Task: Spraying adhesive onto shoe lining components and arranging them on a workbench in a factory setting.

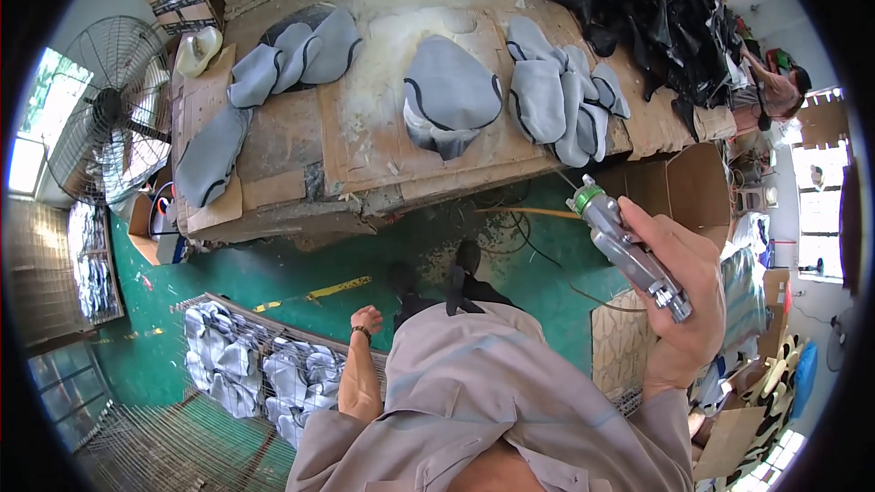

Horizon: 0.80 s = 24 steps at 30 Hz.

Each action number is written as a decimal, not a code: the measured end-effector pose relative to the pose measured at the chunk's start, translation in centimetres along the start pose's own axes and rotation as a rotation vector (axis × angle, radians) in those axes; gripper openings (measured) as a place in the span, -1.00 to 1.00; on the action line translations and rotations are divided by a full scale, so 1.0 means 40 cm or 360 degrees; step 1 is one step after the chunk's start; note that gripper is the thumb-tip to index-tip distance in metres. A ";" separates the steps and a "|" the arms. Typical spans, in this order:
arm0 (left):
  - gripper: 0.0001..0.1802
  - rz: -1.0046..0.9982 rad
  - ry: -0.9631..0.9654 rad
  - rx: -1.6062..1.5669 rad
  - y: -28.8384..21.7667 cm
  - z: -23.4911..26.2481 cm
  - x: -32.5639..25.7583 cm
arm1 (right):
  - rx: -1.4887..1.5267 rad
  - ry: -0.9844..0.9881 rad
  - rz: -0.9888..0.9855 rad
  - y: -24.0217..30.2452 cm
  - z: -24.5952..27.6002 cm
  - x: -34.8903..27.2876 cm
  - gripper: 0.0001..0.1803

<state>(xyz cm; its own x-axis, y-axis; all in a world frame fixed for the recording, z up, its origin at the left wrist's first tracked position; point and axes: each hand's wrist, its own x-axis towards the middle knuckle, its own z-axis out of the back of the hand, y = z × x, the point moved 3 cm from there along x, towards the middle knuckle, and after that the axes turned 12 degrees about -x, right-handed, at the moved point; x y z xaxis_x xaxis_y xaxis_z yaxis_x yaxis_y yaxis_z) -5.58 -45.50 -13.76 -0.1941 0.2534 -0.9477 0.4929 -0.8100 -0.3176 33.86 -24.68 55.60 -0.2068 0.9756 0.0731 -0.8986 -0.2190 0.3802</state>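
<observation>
Pretty plain work getup: loose grey-beige shirt (474, 401) with short sleeves, dark trousers and dark shoes (468, 257) below, plus a thin dark band at the wrist of the left hand (366, 319).

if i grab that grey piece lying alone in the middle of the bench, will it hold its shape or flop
The grey piece would probably flop: its lower edge is already bunched and folded on the cardboard-topped bench, like soft fabric. It seems light, since similar pieces lie draped over each other. It is unlikely to roll or tip, as it lies low.
</observation>
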 end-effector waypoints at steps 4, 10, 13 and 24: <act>-0.74 0.0167 -0.0157 -0.0040 0.032 0.100 0.036 | -0.0144 -0.0146 0.0090 0.112 -0.027 -0.013 -0.19; -0.72 0.0074 0.0011 0.0009 -0.004 0.142 0.100 | -0.0417 -0.0056 0.0228 0.249 -0.067 -0.049 -0.28; -0.73 0.0016 0.0061 0.0066 -0.051 0.124 0.110 | -0.0352 0.0038 0.0323 0.290 -0.067 -0.072 -0.30; -0.70 -0.0471 0.0250 0.0087 -0.265 -0.053 0.015 | -0.0354 0.0188 0.0338 0.241 -0.052 -0.197 -0.19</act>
<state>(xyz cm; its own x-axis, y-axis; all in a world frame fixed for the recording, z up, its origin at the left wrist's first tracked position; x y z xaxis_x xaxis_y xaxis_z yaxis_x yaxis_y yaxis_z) -9.12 -35.65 -11.04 -0.1866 0.5566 -0.8096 0.3877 -0.7154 -0.5812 26.03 -34.50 56.77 -0.4306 0.9024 0.0166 -0.8903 -0.4277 0.1562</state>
